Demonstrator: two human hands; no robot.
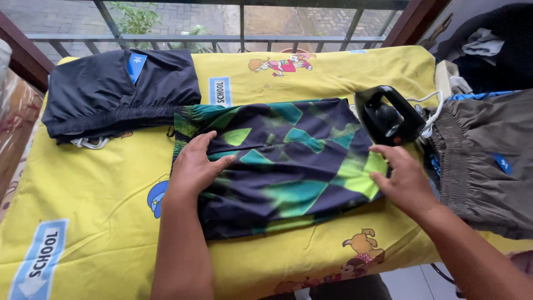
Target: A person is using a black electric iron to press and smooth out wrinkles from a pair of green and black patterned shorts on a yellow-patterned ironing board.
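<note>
A pair of dark shorts with a green and teal geometric pattern (288, 166) lies flat in the middle of a yellow cartoon-print cloth (94, 200) covering the board. My left hand (194, 164) rests palm down on the shorts near their waistband end, fingers spread. At the shorts' right edge my right hand (402, 178) touches the fabric with fingers apart. Neither hand grips anything. A black iron (388, 116) stands just beyond my right hand.
Folded black shorts (116, 89) lie at the back left of the cloth. A grey-brown garment with an elastic waistband (488, 161) hangs over the right side. The iron's white cord (436, 114) runs right. A metal railing (239, 33) stands behind the board.
</note>
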